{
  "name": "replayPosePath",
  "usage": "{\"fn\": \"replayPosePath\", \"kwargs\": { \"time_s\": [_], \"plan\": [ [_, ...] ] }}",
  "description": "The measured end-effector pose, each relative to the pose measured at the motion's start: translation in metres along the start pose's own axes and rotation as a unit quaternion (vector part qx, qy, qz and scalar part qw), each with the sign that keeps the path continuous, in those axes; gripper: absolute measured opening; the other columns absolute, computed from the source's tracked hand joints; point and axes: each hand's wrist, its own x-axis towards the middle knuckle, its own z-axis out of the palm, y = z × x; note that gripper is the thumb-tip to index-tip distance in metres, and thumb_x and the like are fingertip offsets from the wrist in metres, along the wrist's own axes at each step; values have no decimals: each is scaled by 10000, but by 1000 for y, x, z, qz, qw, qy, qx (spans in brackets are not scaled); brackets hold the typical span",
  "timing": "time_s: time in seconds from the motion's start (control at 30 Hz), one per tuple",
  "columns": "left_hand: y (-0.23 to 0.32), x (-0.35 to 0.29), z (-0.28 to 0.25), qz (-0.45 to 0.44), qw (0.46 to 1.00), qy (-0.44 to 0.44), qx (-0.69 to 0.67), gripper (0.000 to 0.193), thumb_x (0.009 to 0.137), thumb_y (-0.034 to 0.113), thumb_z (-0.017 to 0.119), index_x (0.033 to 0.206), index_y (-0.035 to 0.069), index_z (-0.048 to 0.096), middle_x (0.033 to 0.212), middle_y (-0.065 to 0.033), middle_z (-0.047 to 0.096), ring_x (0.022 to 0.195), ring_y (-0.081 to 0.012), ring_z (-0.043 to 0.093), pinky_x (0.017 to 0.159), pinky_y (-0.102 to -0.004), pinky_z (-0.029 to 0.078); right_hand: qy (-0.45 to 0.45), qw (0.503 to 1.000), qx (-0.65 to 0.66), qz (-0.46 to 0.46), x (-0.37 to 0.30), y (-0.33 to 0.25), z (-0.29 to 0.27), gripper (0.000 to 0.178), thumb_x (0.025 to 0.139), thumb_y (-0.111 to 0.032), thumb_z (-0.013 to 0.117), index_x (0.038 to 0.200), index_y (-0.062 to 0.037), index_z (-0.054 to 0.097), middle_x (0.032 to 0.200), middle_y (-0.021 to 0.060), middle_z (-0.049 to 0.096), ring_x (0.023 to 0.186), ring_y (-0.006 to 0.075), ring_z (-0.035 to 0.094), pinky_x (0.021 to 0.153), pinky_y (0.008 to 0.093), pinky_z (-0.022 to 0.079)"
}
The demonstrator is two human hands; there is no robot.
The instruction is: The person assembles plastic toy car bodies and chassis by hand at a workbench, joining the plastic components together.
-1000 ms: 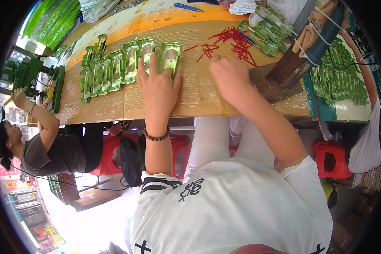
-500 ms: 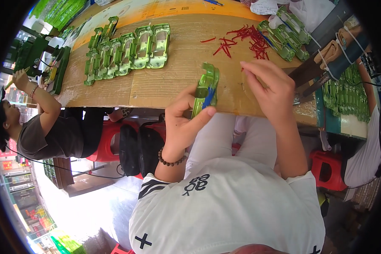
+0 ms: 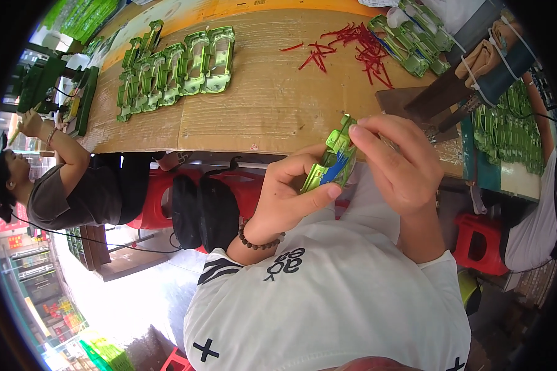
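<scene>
My left hand point(image 3: 291, 196) grips a translucent green plastic housing point(image 3: 315, 177) with a bundle of blue wires point(image 3: 334, 168) lying in it. The housing is tilted, held just off the table's near edge above my lap. At its upper end, the thumb and forefinger of my right hand point(image 3: 397, 162) are pinched together, touching or almost touching the green plastic. What sits between those fingertips is hidden now; a bit of red wire showed there a moment earlier. Beyond lies a loose pile of short red wires point(image 3: 366, 46) on the cardboard-covered table point(image 3: 260, 105).
A row of green housings point(image 3: 178, 69) stands at the left; more housings with blue wires point(image 3: 408, 43) lie far right. Dark posts with a brown base point(image 3: 414, 108) rise beside my right hand. A co-worker point(image 3: 62, 179) sits left. Red stools point(image 3: 481, 244) stand below.
Both hands have come nearer my body and the housing has tilted to the right. My right hand has moved down from apart to the housing's upper end.
</scene>
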Motion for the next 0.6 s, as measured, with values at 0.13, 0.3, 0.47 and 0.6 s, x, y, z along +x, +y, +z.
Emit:
{"fn": "replayPosePath", "kwargs": {
  "time_s": [0.13, 0.3, 0.47, 0.6],
  "plan": [
    [-3, -1, 3, -3, 1000, 11, 3, 136, 736, -1, 664, 761, -25, 532, 1136, -145, 533, 930, -113, 490, 799, -260, 395, 8, 999, 15, 27, -9, -1, 3, 370, 569, 51, 610, 933, -13, 636, 825, 116, 599, 672, 234, 584, 569, 286, 481],
    [-7, -1, 2, 25, 999, 1, 47, 174, 724, 5, 679, 761, -23, 511, 1171, -170, 518, 946, -117, 488, 814, -263, 395, 58, 992, 99, 54, -19, -3, 8, 418, 569, 73, 545, 970, -16, 624, 890, 122, 596, 747, 270, 583, 652, 328, 487],
    [-4, 0, 4, 26, 998, 10, 53, 192, 716, 14, 690, 744, -16, 503, 1174, -182, 514, 927, -126, 500, 794, -259, 401, 55, 981, 150, 108, -24, -12, 11, 395, 609, 16, 590, 1004, 2, 598, 978, 158, 561, 821, 273, 570, 703, 335, 480],
    [-18, 0, 3, 49, 994, 8, 100, 210, 694, 26, 710, 732, -4, 506, 1139, -183, 534, 898, -138, 521, 762, -258, 413, 110, 935, 270, 201, -46, -20, 27, 472, 687, -37, 660, 1123, 24, 490, 1152, 193, 462, 935, 229, 530, 755, 329, 467]
  ]
}}
